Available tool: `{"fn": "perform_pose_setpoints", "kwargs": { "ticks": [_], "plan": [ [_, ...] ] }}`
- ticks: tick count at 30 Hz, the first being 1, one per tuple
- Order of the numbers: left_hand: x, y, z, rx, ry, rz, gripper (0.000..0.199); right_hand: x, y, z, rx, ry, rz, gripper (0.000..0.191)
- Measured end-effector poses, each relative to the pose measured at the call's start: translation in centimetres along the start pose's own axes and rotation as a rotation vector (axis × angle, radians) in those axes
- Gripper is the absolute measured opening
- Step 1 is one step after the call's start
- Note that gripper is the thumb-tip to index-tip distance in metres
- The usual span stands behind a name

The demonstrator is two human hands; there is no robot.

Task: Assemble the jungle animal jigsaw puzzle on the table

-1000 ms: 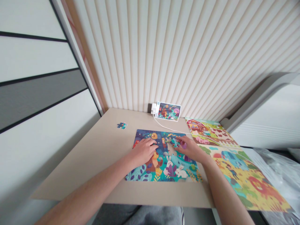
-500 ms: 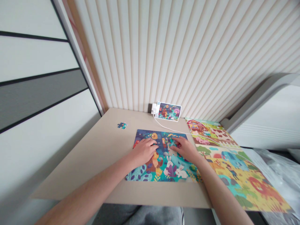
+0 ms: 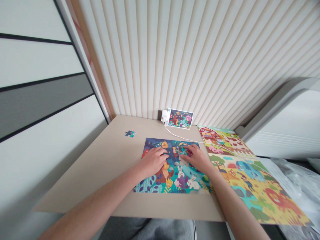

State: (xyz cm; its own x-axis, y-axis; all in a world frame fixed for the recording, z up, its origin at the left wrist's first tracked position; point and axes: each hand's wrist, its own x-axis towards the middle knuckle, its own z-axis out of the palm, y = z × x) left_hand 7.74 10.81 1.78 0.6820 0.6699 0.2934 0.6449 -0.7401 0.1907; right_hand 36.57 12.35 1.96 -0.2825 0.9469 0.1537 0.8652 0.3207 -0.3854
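Note:
A jigsaw puzzle [image 3: 172, 180] of woodland animals, with white rabbits near its front edge, lies on the beige table [image 3: 100, 173]. My left hand [image 3: 153, 161] rests flat on the puzzle's left half, holding nothing I can see. My right hand [image 3: 196, 158] is over the upper middle of the puzzle, its fingertips pinching a teal puzzle piece [image 3: 183, 152]. A gap in the puzzle shows near that piece, partly hidden by my fingers. A loose blue and teal puzzle piece [image 3: 130, 134] lies alone on the table, left of the puzzle and beyond my hands.
A small picture card [image 3: 180, 119] stands at the table's back edge beside a white plug [image 3: 164, 116] with a white cable [image 3: 180, 136]. Farm [image 3: 220, 141] and savanna [image 3: 257, 188] puzzle boards lie to the right. A ribbed wall rises behind.
My right hand has shifted left and closer over the teal piece. My left hand and the loose piece have stayed in place.

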Motion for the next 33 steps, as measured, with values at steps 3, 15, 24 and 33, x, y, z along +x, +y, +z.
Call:
{"fn": "perform_pose_setpoints", "kwargs": {
  "ticks": [3, 15, 24, 33],
  "plan": [
    [0.0, 0.0, -0.1, 0.000, -0.001, -0.001, 0.027, 0.0, -0.3, 0.2, -0.028, 0.021, 0.019, 0.046],
    [-0.1, 0.0, 0.1, 0.003, 0.007, 0.005, 0.027, -0.1, -1.4, 0.6, -0.071, 0.085, 0.048, 0.040],
    [-0.1, -0.1, 0.1, -0.006, 0.010, 0.012, 0.028, -0.2, -0.9, 0.2, -0.068, 0.065, 0.039, 0.042],
    [-0.1, 0.0, -0.1, -0.006, 0.008, 0.008, 0.028, -0.2, 0.4, -0.4, -0.034, 0.037, 0.083, 0.046]
  ]
}}
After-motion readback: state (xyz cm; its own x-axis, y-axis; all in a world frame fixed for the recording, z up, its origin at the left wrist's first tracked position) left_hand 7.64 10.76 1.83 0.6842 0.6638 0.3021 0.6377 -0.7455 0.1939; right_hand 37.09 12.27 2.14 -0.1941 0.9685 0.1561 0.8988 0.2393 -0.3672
